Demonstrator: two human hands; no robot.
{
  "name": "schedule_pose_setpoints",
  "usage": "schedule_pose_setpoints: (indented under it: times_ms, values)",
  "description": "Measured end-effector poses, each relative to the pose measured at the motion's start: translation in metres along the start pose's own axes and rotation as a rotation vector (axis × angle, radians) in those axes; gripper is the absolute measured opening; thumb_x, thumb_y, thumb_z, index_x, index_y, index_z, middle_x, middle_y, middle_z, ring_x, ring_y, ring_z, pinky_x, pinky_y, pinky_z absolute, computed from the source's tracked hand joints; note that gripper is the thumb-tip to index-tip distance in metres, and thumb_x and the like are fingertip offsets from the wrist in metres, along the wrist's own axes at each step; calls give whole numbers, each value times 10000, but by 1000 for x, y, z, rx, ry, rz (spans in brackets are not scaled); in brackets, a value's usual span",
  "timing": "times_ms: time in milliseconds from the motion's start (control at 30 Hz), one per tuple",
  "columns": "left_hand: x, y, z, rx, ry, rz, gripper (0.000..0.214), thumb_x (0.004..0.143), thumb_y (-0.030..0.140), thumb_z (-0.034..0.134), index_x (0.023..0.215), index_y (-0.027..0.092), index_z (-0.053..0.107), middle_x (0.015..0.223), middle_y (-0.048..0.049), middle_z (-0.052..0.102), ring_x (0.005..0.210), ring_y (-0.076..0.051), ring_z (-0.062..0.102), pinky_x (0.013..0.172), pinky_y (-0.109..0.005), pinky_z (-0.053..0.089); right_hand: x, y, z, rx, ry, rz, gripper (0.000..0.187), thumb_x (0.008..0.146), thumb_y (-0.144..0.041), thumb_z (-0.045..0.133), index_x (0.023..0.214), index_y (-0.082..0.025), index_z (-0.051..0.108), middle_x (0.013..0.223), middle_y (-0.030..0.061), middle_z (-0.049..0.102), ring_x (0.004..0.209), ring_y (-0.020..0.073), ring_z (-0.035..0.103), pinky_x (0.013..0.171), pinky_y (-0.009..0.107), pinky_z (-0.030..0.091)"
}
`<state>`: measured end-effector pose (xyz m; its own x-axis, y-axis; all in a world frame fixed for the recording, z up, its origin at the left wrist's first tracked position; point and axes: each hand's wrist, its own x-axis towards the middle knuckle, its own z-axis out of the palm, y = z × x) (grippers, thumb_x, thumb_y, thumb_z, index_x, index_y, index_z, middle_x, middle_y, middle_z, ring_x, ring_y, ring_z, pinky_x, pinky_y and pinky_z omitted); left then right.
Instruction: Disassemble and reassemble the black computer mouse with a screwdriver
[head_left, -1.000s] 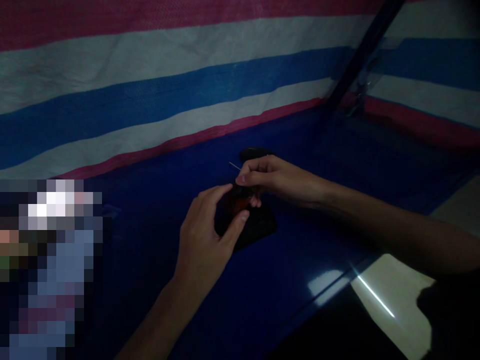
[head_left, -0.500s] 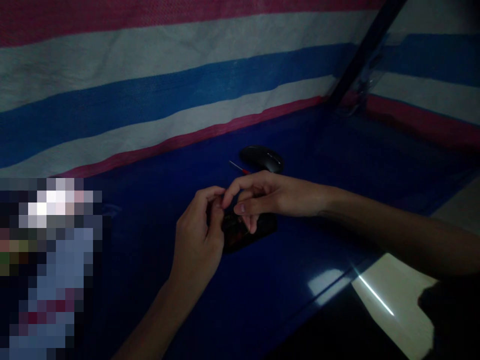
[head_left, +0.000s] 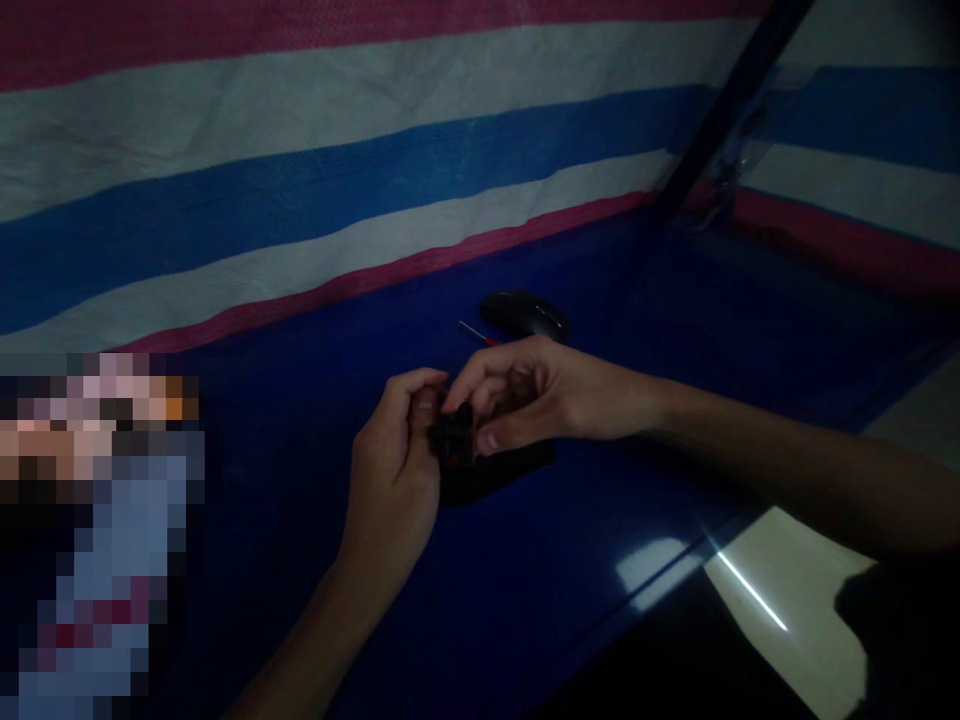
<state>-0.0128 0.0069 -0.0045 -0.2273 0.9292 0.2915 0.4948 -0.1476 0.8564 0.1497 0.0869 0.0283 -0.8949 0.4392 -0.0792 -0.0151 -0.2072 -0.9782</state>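
Both hands meet over a dark blue table (head_left: 525,600) in dim light. My left hand (head_left: 397,470) and my right hand (head_left: 525,395) pinch a small black part with a red spot (head_left: 452,440) between their fingertips. Under them lies a flat black object (head_left: 495,470) on the table; what it is stays unclear. A black rounded shell, like a computer mouse cover (head_left: 525,315), lies just behind the hands. A thin metal tool with a red handle (head_left: 478,335) lies beside it.
A tarp with red, white and blue stripes (head_left: 300,180) hangs behind the table. A dark pole (head_left: 720,110) leans at the back right. Pale floor (head_left: 795,590) shows past the table's front right edge. A blurred area fills the lower left.
My right hand came down from the far side and closed on the small part. My left hand's fingers curled in to pinch it too. The black shell behind is now uncovered.
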Motion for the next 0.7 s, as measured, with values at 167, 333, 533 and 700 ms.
schedule_pose_setpoints:
  times_ms: [167,333,533,700]
  values:
    - [-2,-1,2,-178,25,-66,243,943,410,455,988,235,617,855,10,655,643,-123,612,594,-261,507,3,-1,-1,-77,156,-115,161,754,-110,705,837,-110,566,664,-38,623,601,44,591,615,177,495]
    - [-4,0,6,-359,-21,-57,283,914,420,524,1129,239,558,1060,-24,662,862,-162,674,686,-290,570,5,-3,-2,-150,319,-157,271,729,-245,769,777,-129,529,611,-47,591,559,50,566,541,166,454]
    - [-1,6,4,-586,-155,-218,166,864,288,605,1007,203,590,847,2,684,688,-124,659,602,-237,533,1,-7,-4,-282,299,-222,260,771,-275,722,741,-145,499,645,-40,560,578,53,534,535,175,431]
    - [4,13,-3,-872,-265,-471,203,846,221,539,1046,197,569,637,35,586,497,-108,571,500,-238,496,-4,-2,-11,-936,286,-550,308,822,-201,634,1113,-152,545,1172,85,585,1033,154,577,838,282,489]
